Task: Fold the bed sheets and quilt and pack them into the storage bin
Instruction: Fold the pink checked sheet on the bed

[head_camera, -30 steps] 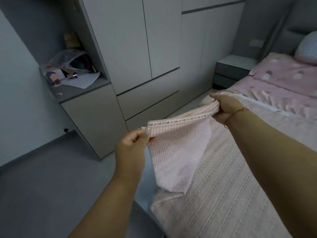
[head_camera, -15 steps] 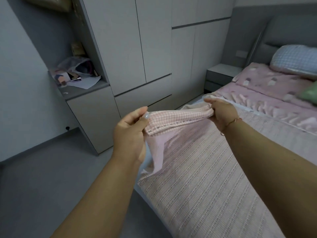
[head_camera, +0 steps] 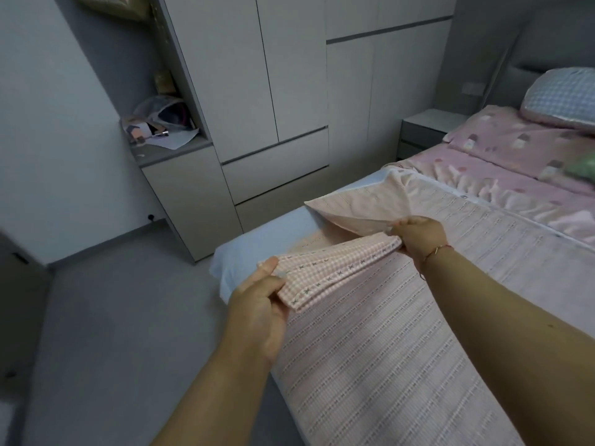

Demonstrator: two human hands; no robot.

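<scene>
A pink woven quilt [head_camera: 402, 333] lies spread over the near half of the bed. Its checked pink border with small star marks [head_camera: 335, 272] is lifted off the bed between my hands. My left hand [head_camera: 257, 304] pinches the border's near corner between thumb and fingers. My right hand [head_camera: 418, 235] grips the border's far end, where the quilt's far corner [head_camera: 357, 207] lies folded over. A pink patterned sheet [head_camera: 502, 169] covers the far half of the bed. No storage bin is in view.
The blue mattress corner [head_camera: 231, 262] juts toward the grey floor [head_camera: 112, 333]. A grey wardrobe [head_camera: 289, 107] lines the far wall, with a cluttered shelf [head_camera: 164, 130] at its left. A nightstand [head_camera: 425, 130] and a checked pillow [head_camera: 563, 94] stand at the bed's head.
Both hands have lowered the quilt's border toward the bed and moved it rightward. The hanging flap now lies flat, and the far corner has folded over.
</scene>
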